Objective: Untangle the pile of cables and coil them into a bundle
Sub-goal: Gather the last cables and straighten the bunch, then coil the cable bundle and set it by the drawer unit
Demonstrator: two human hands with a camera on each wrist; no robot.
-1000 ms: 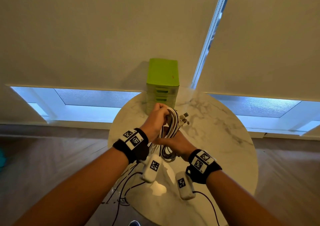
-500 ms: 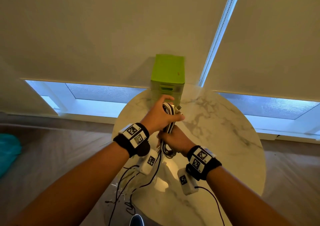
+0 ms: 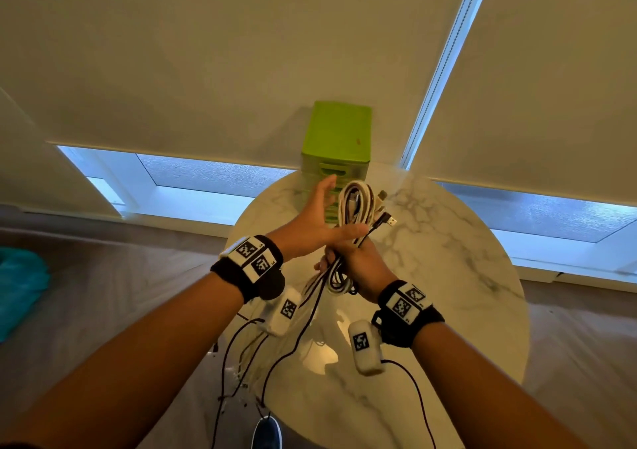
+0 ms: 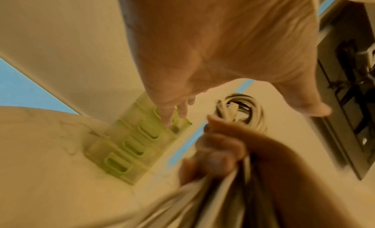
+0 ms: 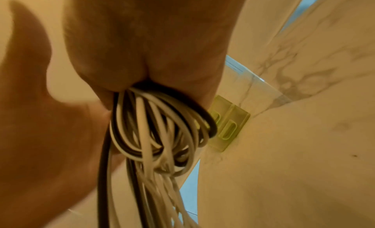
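Coil position: cable bundle (image 3: 355, 207) held upright above the marble worktop (image 3: 448, 276), well clear of its surface; long axis running away from the body, loops at the far end, loose tails (image 3: 275, 355) hanging at the near end over the worktop edge.
Right hand (image 3: 358, 266): fingers curled tightly round the waist of the bundle, below the loops; sole support of the coil.
Left hand (image 3: 317, 221): fingers straight and spread, holding nothing; palm just beside the loops on their left, thumb lying across the bundle above the right fist, contact uncertain.
Nearer hand for the next wrap: left, by judgement, free and beside the loops.
Plugs: USB plug (image 3: 389, 222) and a second connector projecting right of the loops.
Remaining work: tails not yet coiled in; snag risk at the worktop edge.
Surroundings: green drawer unit (image 3: 339, 145) standing just beyond the loops, near the left fingertips; window blinds (image 3: 241, 52) behind.
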